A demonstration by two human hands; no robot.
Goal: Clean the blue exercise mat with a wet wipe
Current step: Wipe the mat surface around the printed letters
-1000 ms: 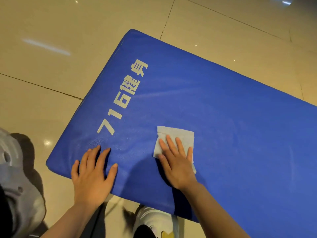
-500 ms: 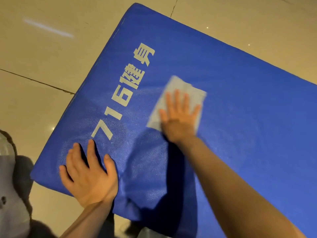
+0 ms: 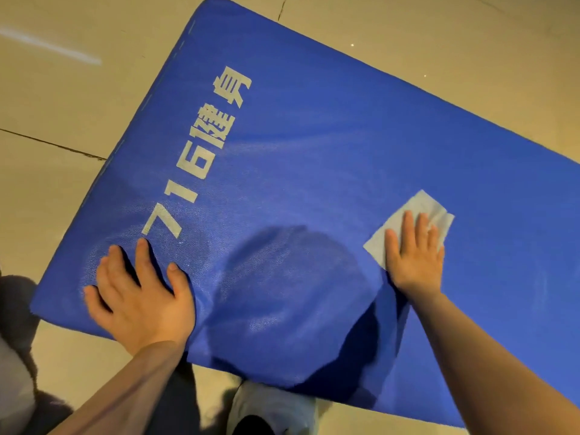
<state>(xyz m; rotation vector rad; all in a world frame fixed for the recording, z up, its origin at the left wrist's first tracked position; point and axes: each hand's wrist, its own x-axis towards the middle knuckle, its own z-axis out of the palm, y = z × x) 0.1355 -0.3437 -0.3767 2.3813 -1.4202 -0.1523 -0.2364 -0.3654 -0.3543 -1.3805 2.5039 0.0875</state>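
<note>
The blue exercise mat (image 3: pixel 314 136) bears pale printed lettering (image 3: pixel 201 155) reading "716健身"

Bare forearms, no sleeves; white shoe (image 3: pixel 271 409).

Beige tiled floor (image 3: pixel 408 42) with dark grout lines; white shoe (image 3: pixel 270 409) at bottom edge.

Blue mat (image 3: pixel 314 136) cut off at right edge.
</note>
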